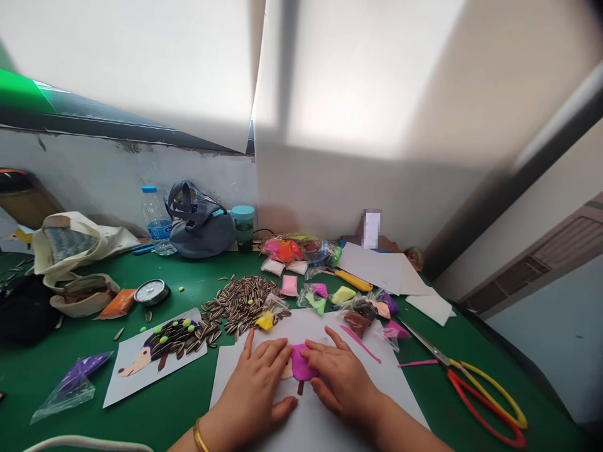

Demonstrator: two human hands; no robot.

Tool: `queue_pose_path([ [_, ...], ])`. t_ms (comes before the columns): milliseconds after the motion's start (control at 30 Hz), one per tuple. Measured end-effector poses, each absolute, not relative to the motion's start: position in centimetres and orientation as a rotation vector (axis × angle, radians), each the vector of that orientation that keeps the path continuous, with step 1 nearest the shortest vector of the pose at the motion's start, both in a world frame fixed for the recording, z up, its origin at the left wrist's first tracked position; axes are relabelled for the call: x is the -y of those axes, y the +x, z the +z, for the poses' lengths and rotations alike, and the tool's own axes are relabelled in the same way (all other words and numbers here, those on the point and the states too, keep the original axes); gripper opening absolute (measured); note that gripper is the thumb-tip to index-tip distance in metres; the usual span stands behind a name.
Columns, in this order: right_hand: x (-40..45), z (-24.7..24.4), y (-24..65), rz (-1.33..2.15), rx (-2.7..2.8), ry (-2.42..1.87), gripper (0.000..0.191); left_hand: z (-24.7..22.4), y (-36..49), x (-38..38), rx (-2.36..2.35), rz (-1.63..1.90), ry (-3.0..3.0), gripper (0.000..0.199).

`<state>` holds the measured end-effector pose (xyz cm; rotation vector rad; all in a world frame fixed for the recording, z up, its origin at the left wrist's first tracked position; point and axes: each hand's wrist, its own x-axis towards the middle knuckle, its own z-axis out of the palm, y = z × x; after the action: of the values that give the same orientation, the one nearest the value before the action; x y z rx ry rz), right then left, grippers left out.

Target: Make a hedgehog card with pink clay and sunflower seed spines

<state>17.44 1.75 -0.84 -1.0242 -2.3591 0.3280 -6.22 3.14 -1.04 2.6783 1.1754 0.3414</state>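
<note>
A flat patch of magenta modelling clay (304,362) lies on the white paper (325,424), with a short brown clay strip (300,388) below it. Beside its left edge shows a bit of peach clay (287,370), partly covered by fingers. My left hand (257,386) rests flat there, fingers stretched out, their tips at the peach piece. From the other side my right hand (346,380) touches the magenta clay with its fingertips, fingers apart. To the left is a card with a hedgehog picture (157,351) made of clay and seeds.
Striped sunflower seeds (249,301) are heaped behind the hedgehog card. Small clay packets, such as a brown one (357,322), lie behind the paper. Large scissors (471,383) lie open at the right, near a pink clay strip (360,344). A yellow utility knife (353,280) lies farther back.
</note>
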Motion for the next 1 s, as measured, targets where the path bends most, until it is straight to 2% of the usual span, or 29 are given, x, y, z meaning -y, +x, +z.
queue_pose_path([
  [367, -1.4, -0.5, 19.2, 0.251, 2.29, -1.035, 0.031, -1.0, -6.4, -3.1, -1.155, 0.415, 2.759, 0.076],
  [500, -0.7, -0.4, 19.2, 0.256, 2.318, -1.004, 0.031, -0.4, -6.4, -3.1, -0.972, 0.444, 2.843, 0.069],
  [767, -0.9, -0.6, 19.2, 0.407, 2.357, -1.003, 0.035, 0.1, -5.7, -2.7, -0.837, 0.43, 2.837, 0.077],
  [1000, 0.0, 0.4, 20.1, 0.352, 2.299, -0.957, 0.034, 1.0, -5.1, -2.3, -0.625, 0.38, 2.847, 0.068],
])
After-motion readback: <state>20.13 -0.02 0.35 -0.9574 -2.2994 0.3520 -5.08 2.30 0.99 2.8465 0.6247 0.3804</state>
